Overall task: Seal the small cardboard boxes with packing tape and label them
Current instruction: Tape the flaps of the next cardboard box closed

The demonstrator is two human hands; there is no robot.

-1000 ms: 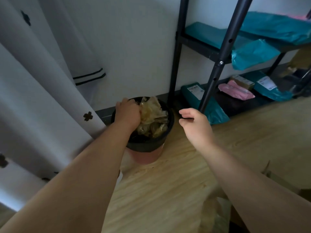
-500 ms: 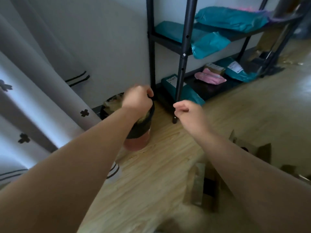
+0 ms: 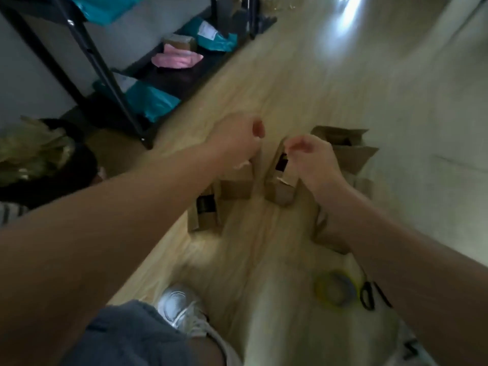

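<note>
- Left hand (image 3: 237,140) at mid-frame, fingers curled in, nothing seen in it.
- Right hand (image 3: 313,158) just beside it, fingers loosely bent. Too blurred, so I cannot tell if it pinches anything.
- Small cardboard boxes (image 3: 235,190) on the floor (image 3: 290,88), centre frame, under both hands.
- Tape roll (image 3: 335,287) and scissors (image 3: 368,295) on the floor, lower right.

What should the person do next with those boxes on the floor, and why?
Probably reach the right hand to the tape roll by the scissors: the cardboard boxes under the hands have flaps up, and neither it nor the left hand visibly holds tape.
</note>
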